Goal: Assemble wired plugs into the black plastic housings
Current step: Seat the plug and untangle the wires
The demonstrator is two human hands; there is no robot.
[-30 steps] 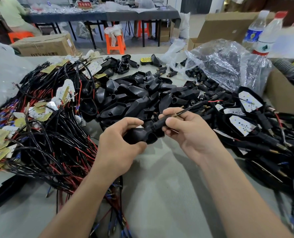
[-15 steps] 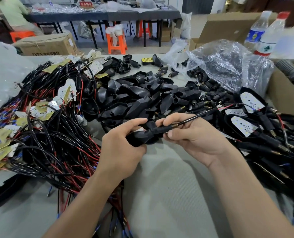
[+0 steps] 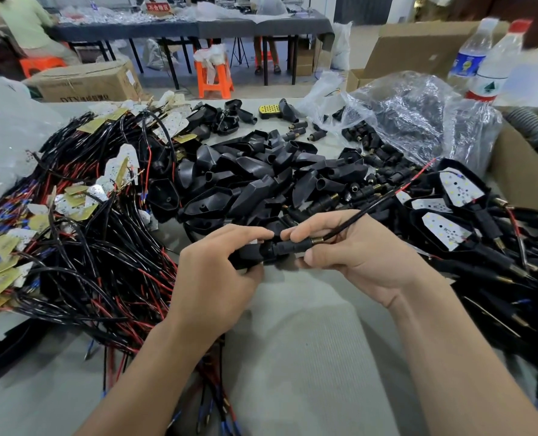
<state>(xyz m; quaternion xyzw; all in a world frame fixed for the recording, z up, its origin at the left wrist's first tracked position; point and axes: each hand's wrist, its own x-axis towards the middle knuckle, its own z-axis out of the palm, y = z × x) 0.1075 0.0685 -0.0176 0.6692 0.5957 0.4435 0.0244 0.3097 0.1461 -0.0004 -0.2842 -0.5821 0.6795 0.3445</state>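
— How will it handle?
— Your left hand point(image 3: 217, 278) is curled round the housing point(image 3: 249, 254), held just above the table point(image 3: 308, 341). It looks like light, hard, smooth plastic, so grip the wide body. The plug point(image 3: 288, 247) at its mouth is stiff. Pinch its barrel, as your right hand point(image 3: 362, 259) does now, not the limp wire point(image 3: 365, 212) trailing up to the right.
— What's changed from a second ago?
— The plug lies flatter and your forefingers now meet over the joint, so I'd judge it nearly seated
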